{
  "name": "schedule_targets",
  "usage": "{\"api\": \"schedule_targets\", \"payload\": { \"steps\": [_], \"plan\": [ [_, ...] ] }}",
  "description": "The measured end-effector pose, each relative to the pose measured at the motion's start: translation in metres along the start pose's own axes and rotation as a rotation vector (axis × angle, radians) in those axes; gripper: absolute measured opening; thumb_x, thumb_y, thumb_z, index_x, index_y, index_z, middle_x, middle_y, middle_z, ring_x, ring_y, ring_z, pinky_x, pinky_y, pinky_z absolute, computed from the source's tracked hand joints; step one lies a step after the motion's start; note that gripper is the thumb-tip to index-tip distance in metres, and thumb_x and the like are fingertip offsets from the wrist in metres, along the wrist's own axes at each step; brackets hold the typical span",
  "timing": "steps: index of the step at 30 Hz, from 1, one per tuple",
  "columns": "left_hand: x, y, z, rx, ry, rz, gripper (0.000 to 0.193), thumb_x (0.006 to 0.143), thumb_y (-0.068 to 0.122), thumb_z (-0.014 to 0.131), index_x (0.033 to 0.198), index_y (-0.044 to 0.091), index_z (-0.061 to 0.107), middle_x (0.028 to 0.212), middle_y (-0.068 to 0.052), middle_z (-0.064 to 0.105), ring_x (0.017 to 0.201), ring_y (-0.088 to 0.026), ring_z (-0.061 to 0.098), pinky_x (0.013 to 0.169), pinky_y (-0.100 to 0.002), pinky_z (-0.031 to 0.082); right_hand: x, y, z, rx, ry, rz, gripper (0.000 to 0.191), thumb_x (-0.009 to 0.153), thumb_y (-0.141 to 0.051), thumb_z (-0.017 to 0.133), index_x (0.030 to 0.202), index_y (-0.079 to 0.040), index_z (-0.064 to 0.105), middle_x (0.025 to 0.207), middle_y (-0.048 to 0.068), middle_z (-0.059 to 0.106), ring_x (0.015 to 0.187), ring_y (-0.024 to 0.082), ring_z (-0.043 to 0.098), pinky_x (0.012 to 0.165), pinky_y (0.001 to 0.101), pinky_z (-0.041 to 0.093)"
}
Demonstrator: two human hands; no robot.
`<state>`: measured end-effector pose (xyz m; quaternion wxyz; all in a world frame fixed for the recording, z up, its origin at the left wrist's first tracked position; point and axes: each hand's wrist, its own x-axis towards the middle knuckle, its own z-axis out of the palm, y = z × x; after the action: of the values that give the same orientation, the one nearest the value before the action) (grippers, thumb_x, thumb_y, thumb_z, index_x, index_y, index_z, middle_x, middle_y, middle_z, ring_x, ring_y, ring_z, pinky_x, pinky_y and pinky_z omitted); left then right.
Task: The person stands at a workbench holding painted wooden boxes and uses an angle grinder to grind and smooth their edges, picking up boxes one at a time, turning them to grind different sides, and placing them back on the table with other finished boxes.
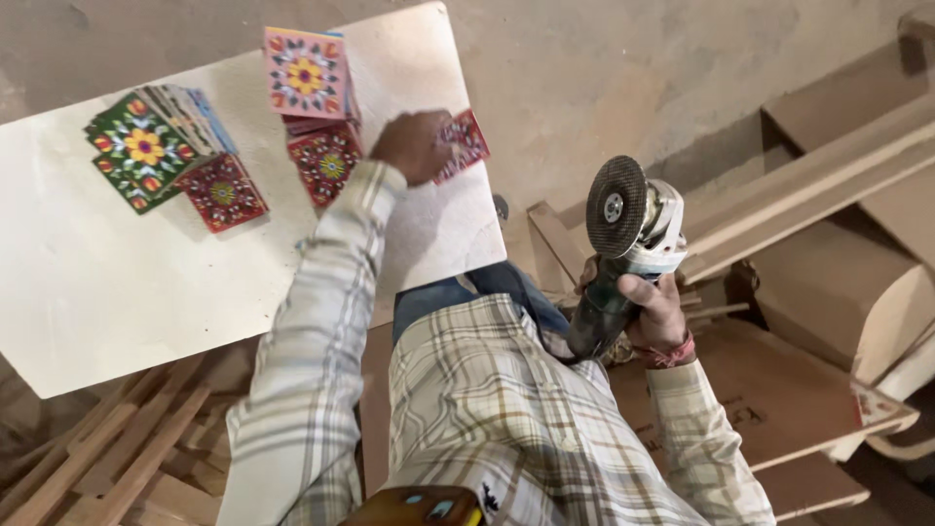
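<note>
Left hand point(414, 146) rests closed on a red patterned tile point(463, 144) at the edge of the pale board point(117, 292), beside the tile stacks point(317, 107). Right hand point(654, 310), well apart, grips an angle grinder point(623, 248) by its body, disc up.

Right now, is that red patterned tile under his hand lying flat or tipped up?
Flat. The red tile lies on the board's edge, overhanging slightly, with the left hand pressing on it.

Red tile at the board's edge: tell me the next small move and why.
Probably press the red tile flat and steady at the edge of the board: the left hand covers it, while the right hand holds the angle grinder away from it, disc raised.
</note>
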<state>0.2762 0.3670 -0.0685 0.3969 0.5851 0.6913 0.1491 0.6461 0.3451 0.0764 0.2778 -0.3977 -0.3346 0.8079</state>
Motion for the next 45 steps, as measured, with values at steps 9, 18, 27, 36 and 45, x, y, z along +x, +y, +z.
{"api": "schedule_targets", "payload": {
  "steps": [9,18,27,36,45],
  "plan": [
    [0.05,0.014,0.029,0.116,-0.169,-0.06,0.03,0.081,0.031,0.077,0.102,0.01,0.072,0.1,-0.018,0.074,0.095,-0.04,0.07,0.091,-0.052,0.053,-0.028,0.003,-0.06,0.143,0.037,0.028,0.068,0.091,-0.032,0.081,0.139,0.006,0.051,0.114,0.021,0.066,0.097,0.03,0.069,0.084,0.0428,0.061],
    [0.052,0.02,0.025,0.078,-0.119,-0.056,0.049,0.075,0.032,0.084,0.114,0.008,0.069,0.106,-0.02,0.073,0.1,-0.038,0.069,0.09,-0.049,0.053,-0.029,0.02,-0.075,0.164,0.009,-0.009,0.077,0.092,-0.038,0.081,0.145,0.006,0.047,0.112,0.022,0.065,0.101,0.032,0.067,0.091,0.0442,0.059],
    [0.053,0.001,0.029,0.047,-0.096,-0.078,0.052,0.073,0.028,0.083,0.118,0.005,0.068,0.109,-0.019,0.073,0.103,-0.036,0.07,0.093,-0.046,0.054,-0.018,0.032,-0.068,0.12,0.026,0.039,0.079,0.091,-0.041,0.082,0.143,0.008,0.047,0.111,0.023,0.065,0.098,0.033,0.068,0.089,0.0455,0.06],
    [0.049,0.003,0.029,0.032,-0.057,-0.081,0.055,0.073,0.026,0.084,0.121,0.006,0.068,0.107,-0.018,0.074,0.1,-0.035,0.071,0.092,-0.045,0.055,-0.012,0.018,-0.061,0.111,0.007,0.05,0.081,0.092,-0.044,0.082,0.145,0.007,0.046,0.111,0.023,0.065,0.097,0.031,0.069,0.087,0.0444,0.061],
    [0.055,0.003,0.014,-0.205,-0.182,-0.051,0.037,0.079,0.015,0.073,0.115,0.007,0.074,0.105,-0.014,0.076,0.098,-0.028,0.076,0.09,-0.04,0.058,-0.004,0.01,-0.06,0.136,-0.041,0.1,0.08,0.093,-0.04,0.083,0.146,0.008,0.046,0.115,0.022,0.066,0.102,0.032,0.069,0.09,0.0453,0.061]
  ]
}}
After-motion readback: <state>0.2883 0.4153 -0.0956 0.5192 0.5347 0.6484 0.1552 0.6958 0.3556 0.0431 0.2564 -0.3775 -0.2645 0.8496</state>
